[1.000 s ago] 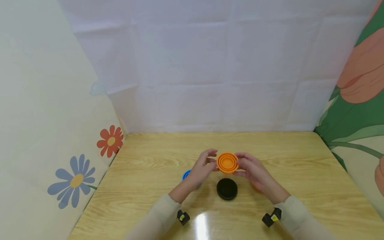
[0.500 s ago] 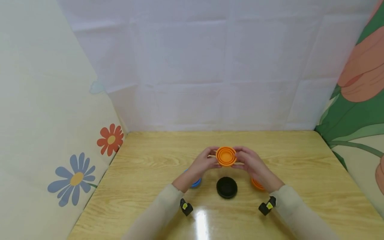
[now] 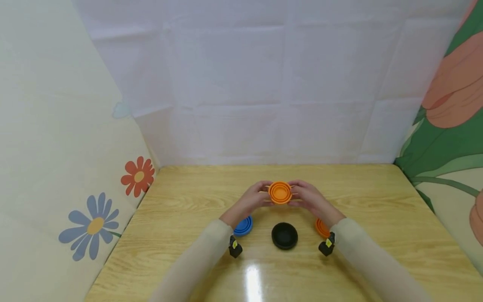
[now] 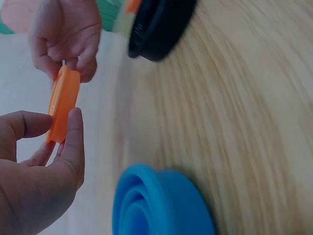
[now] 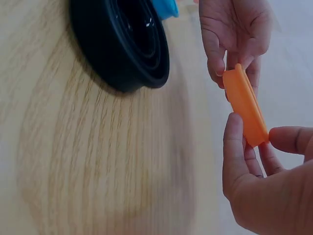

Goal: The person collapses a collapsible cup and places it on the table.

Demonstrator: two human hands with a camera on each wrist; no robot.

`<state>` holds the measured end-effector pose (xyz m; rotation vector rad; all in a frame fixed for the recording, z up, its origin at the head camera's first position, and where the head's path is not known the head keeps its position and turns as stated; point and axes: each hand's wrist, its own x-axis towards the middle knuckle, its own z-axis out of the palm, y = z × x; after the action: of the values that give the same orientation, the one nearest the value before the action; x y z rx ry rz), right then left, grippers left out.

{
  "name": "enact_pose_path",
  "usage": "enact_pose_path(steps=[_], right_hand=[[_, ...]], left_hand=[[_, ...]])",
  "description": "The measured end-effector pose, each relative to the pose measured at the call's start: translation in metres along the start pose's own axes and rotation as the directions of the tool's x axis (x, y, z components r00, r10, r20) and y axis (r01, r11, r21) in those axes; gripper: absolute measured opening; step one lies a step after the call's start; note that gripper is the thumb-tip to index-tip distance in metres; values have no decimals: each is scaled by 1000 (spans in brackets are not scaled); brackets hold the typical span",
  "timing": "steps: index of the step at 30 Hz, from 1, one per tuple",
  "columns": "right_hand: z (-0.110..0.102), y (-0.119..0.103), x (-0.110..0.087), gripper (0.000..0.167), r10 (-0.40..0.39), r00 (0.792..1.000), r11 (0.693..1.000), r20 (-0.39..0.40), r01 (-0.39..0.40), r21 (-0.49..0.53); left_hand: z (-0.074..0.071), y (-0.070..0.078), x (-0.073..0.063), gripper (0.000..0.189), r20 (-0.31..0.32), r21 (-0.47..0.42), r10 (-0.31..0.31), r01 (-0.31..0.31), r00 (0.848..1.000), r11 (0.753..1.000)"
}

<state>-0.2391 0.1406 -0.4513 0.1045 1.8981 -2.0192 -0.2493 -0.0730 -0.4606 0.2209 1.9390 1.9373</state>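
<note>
Both hands hold an orange collapsible cup, folded flat into concentric rings, up off the table. My left hand pinches its left edge and my right hand its right edge. The left wrist view shows the orange cup edge-on, thumb and fingers on opposite faces of the rim. A similar grip by the right hand appears in the right wrist view. Below the hands a black folded cup lies on the table. A blue folded cup lies by the left forearm.
A second orange folded cup lies under the right forearm, partly covered by it. The wooden table ends at a white cloth behind. Flower-printed panels flank it on both sides.
Both hands have carried the orange cup up the view, away from the body, and slightly left. The blue cup and second orange cup are less covered by the arms now.
</note>
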Motion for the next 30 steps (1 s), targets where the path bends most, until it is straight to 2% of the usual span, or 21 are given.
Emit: enact_pose_path(steps=[4,8,18,20,25,27,30], right_hand=[[0,3,11,37,16,1000,1000,-16,-17,-26],[-4,6,20,39,26,1000,999,-18,-26,-36],[-3,7,26,47,82,996,995,-29,-83,-54],[-3,6,26,48,90,996,994,-20,-91,-61],[-8,6,23,51,89,996,993,27,-86,-81],[-12,7,20,50,87,995,994,39,-84,-66],[-20,6,14,51,79,995,996,67,-76,-54]], left_hand=[[-2,-6,7,53,-26,59,-1,2,1000,998],[-4,-8,15,57,-41,126,-37,42,998,991],[-7,-6,18,59,-30,303,-76,82,997,949],[-8,-6,20,57,-19,288,-95,97,995,953],[-12,-9,17,56,0,162,-177,175,984,971],[-15,-9,13,57,9,157,-192,189,981,970],[-22,-8,6,55,36,181,-184,175,982,968]])
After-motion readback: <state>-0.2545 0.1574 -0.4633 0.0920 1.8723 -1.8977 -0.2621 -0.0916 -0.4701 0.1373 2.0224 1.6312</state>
